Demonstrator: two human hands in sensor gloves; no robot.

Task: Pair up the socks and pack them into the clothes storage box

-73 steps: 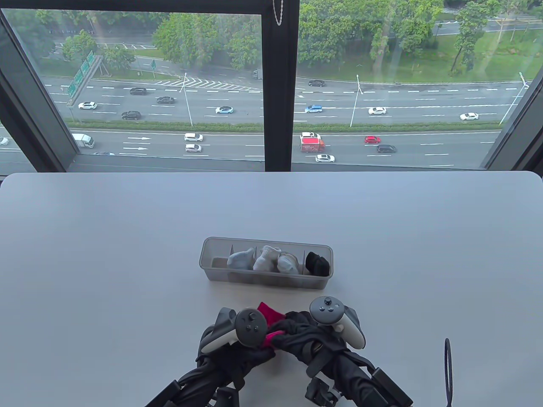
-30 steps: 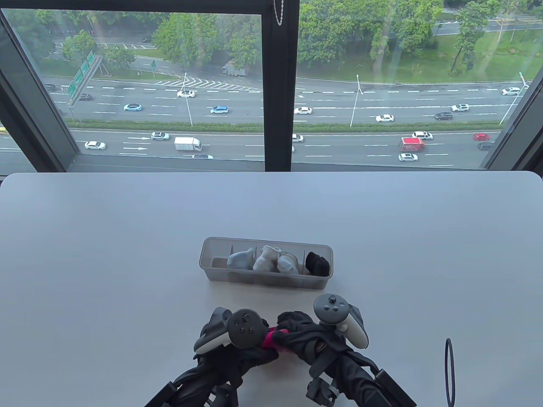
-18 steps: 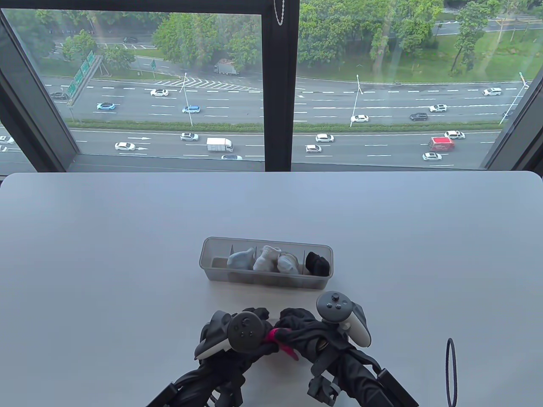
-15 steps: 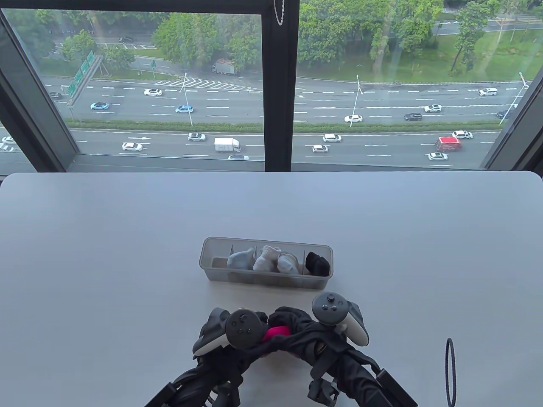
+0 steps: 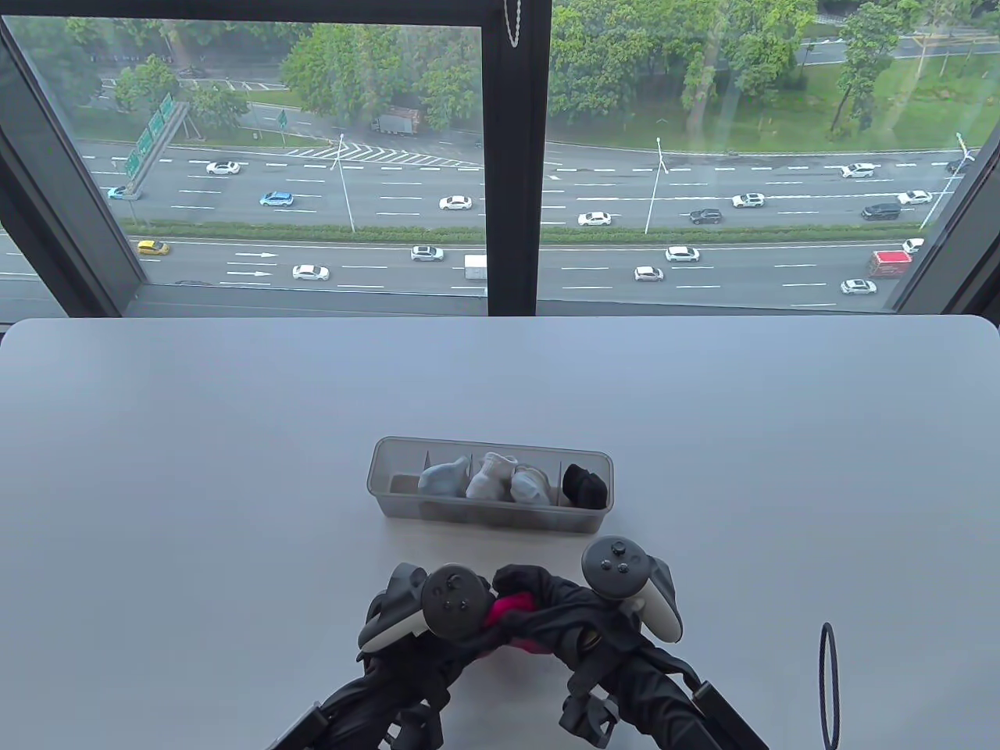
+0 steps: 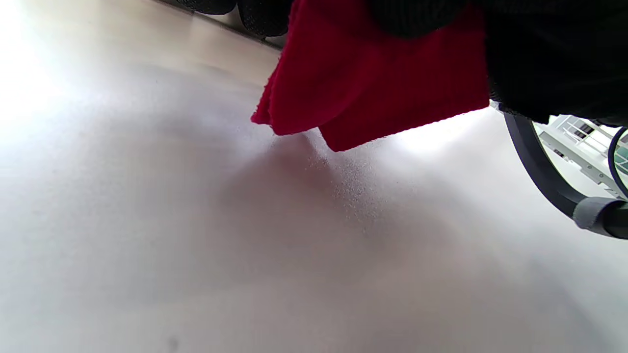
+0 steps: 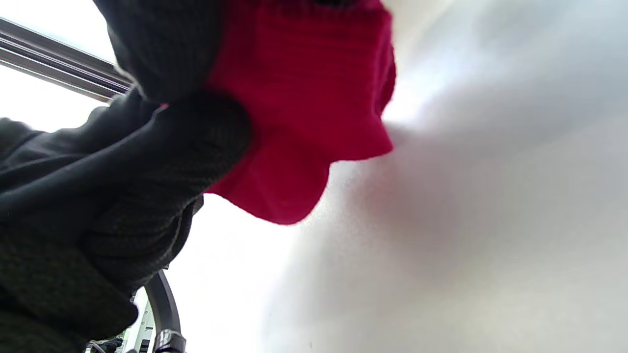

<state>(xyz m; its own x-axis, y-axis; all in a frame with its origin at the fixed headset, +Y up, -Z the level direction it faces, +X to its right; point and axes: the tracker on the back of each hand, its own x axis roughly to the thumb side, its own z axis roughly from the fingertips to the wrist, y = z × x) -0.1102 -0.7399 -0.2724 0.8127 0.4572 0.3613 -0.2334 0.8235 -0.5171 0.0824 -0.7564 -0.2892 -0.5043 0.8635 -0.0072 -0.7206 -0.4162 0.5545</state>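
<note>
A: Where do the hands sit?

B: Both are at the near edge of the table (image 5: pixel 195 469), close together, in front of the box (image 5: pixel 391 500). The left hand (image 5: pixel 437 625) and the right hand (image 5: pixel 578 617) meet over a red sock bundle (image 5: pixel 512 609).

A: How do they hold it?

B: Both grip it. In the left wrist view the left hand's fingers (image 6: pixel 417 17) curl over the top of the red cloth, and its two loose edges hang just above the table. In the right wrist view the right hand's fingers (image 7: pixel 162 44) wrap round the bundle, which bulges out past them, rounded at the low end.

A: Does the bundle touch the table?

B: Neither wrist view settles that; it hangs very near the surface, with a reddish shadow under it.

A: And the box?

B: A clear, long box with dividers, lying crosswise. From the left: an end compartment with no sock visible in it, then a pale blue pair (image 5: pixel 444 478), a white pair (image 5: pixel 488 476), a cream pair (image 5: pixel 530 486), and a black pair (image 5: pixel 586 486) at the right end. The hands are just short of its near wall, not touching it.

A: Anything else?

B: A dark loop (image 5: pixel 826 687) stands at the table's near right, well apart from the hands. Behind the table is a window (image 5: pixel 312 117) over a road with cars.
</note>
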